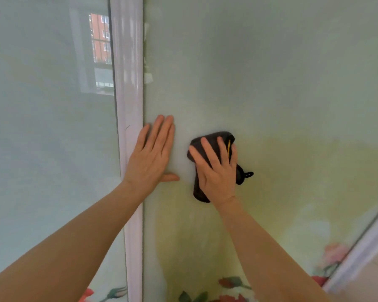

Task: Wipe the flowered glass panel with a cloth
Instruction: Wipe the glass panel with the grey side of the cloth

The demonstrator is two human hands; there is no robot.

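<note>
A pale green glass panel fills the right of the view, with red and pink flowers printed along its lower edge. My right hand presses a dark grey cloth flat against the glass, fingers spread and straight over it. The cloth has a yellow stripe and a small loop hanging at its right side. My left hand lies flat on the same panel just right of the white frame, fingers straight and together, thumb out to the right.
A white vertical frame post separates this panel from a second glass panel on the left, which reflects a window and a red brick building. Another white frame edge runs diagonally at the lower right.
</note>
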